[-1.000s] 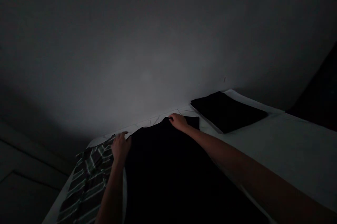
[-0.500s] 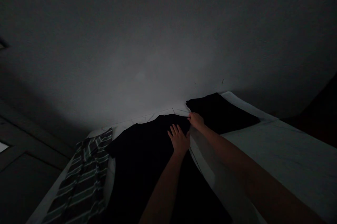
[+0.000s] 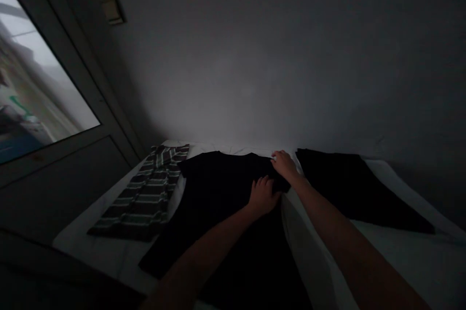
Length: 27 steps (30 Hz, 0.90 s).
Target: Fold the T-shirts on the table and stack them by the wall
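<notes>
A black garment lies spread on a white bed in a dim room. My left hand rests on its upper right part, fingers bent down onto the cloth. My right hand is just beyond it at the garment's far right corner, fingers closed on the edge of the fabric. The two hands are almost touching. The light is too low for the cloth's folds to show.
A striped garment lies folded to the left of the black one. Another black folded cloth lies on the right. A grey wall stands behind the bed, and a window is at the left.
My left hand moved from the garment's left edge across to its right side, beside my right hand. The view swung left, bringing the window into sight.
</notes>
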Each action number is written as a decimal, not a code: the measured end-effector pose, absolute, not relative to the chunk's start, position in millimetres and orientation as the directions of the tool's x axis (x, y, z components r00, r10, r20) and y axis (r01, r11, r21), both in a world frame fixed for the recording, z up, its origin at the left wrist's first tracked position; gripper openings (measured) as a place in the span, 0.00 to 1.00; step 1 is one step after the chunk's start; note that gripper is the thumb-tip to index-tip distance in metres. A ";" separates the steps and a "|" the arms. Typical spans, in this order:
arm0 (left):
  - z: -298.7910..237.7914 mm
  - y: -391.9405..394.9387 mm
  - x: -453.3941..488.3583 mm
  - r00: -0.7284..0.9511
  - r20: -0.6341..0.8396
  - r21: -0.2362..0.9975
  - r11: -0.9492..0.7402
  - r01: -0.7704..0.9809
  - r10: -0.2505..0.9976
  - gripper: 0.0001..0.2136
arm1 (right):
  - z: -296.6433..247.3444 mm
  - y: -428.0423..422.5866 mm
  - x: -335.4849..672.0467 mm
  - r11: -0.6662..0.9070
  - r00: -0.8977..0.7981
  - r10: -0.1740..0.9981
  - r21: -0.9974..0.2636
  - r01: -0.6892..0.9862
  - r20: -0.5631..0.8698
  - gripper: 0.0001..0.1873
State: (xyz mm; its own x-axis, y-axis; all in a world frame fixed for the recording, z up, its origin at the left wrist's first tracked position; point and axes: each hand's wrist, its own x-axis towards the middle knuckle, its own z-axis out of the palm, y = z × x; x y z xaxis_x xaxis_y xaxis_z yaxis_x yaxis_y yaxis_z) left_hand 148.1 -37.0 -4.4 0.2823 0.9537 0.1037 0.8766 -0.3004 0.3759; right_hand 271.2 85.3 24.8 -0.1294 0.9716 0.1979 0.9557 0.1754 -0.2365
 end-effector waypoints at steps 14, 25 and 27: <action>-9.9 -204.0 -112.9 -0.272 0.240 0.038 0.271 0.962 0.932 0.15 | 5.4 122.2 -16.7 0.644 -0.629 0.757 -0.369 0.670 0.178 0.14; 12.2 -150.6 -113.3 -0.309 0.030 0.099 0.304 0.947 0.951 0.14 | -12.4 144.3 -89.5 0.710 -0.765 0.641 -0.431 0.557 0.067 0.24; 18.8 -128.5 -114.5 -0.285 -0.007 0.059 0.285 0.957 0.959 0.16 | -13.0 143.5 -87.6 0.700 -0.755 0.650 -0.458 0.548 0.089 0.22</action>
